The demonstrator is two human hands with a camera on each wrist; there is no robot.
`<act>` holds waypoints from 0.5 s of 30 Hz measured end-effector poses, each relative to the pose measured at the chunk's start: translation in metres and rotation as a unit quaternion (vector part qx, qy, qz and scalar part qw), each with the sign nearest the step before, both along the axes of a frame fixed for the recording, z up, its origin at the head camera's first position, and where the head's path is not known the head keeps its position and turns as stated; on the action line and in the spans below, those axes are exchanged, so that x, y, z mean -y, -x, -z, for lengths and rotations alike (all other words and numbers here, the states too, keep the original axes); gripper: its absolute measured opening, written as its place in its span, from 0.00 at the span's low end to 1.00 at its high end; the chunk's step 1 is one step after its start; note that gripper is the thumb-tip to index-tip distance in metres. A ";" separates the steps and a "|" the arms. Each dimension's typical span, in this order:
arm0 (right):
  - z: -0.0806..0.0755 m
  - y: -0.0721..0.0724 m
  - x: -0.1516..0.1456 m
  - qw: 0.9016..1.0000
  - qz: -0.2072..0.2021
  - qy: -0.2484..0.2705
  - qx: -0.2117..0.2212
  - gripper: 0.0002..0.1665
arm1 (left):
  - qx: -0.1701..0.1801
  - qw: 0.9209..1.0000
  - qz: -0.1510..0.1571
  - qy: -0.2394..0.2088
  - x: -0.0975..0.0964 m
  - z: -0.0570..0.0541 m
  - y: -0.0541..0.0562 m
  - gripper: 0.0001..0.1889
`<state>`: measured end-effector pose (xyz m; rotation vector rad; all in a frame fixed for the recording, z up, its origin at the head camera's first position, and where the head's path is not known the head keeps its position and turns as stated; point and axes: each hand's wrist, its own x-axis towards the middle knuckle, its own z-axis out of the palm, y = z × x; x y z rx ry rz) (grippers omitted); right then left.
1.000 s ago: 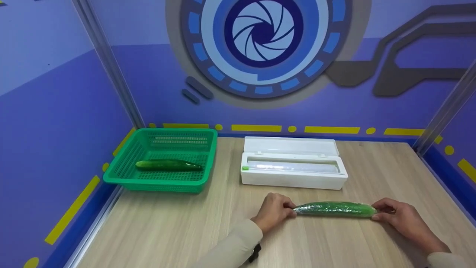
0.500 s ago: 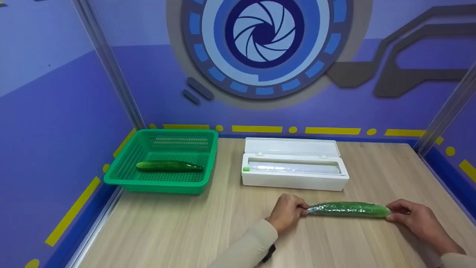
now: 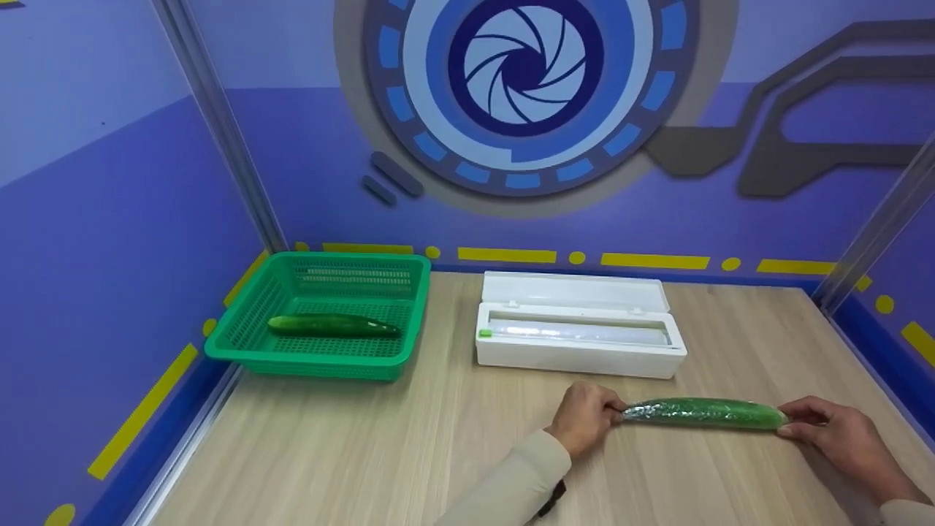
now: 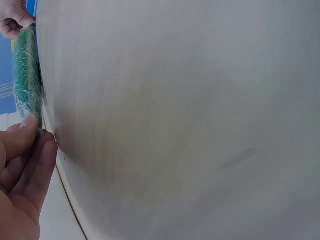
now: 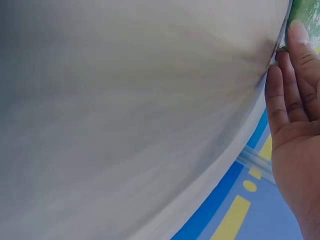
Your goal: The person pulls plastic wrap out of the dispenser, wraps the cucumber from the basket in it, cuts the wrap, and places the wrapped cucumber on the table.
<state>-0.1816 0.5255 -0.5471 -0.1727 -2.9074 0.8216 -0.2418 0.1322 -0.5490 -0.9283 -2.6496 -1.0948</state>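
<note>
Firstly, the left end of the cucumber [image 3: 708, 413] is pinched between the thumb and fingers of the left hand [image 3: 586, 418], and the right end is pinched likewise by the right hand [image 3: 840, 432]. The cucumber is held lengthwise between them, nearer than the white box [image 3: 581, 357] and partly to its right; whether the table [image 3: 329, 446] is touched by it cannot be told. For this step to be well done, it seems that the film [image 4: 29, 90] should be pressed closely at both ends, with an even pull, so that it is neither loosened nor torn. Farther out, the lid [image 3: 573, 291] of the box is opened, and a roll [image 3: 577, 332] is seen inside. To the left, the other cucumber [image 3: 332, 325] is laid in the green basket [image 3: 314, 359]. Everything is supported by the table, which is pale and wood-grained. Behind, the room is bounded by purple-blue walls [image 3: 299, 161], decorated with yellow marks [image 3: 506, 256] and edged by metal strips [image 3: 219, 124].
</note>
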 end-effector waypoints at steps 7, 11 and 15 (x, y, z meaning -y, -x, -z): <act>0.003 -0.003 -0.009 1.000 0.015 0.003 -0.005 0.18 | -0.034 0.999 -0.006 -0.006 -0.011 0.003 -0.002 0.08; 0.006 -0.003 -0.016 1.000 0.025 0.003 -0.013 0.17 | -0.030 0.999 -0.013 -0.009 -0.018 0.004 -0.002 0.08; 0.008 -0.004 -0.023 0.999 0.039 0.012 -0.009 0.16 | -0.024 0.999 -0.022 0.001 -0.027 0.004 -0.002 0.07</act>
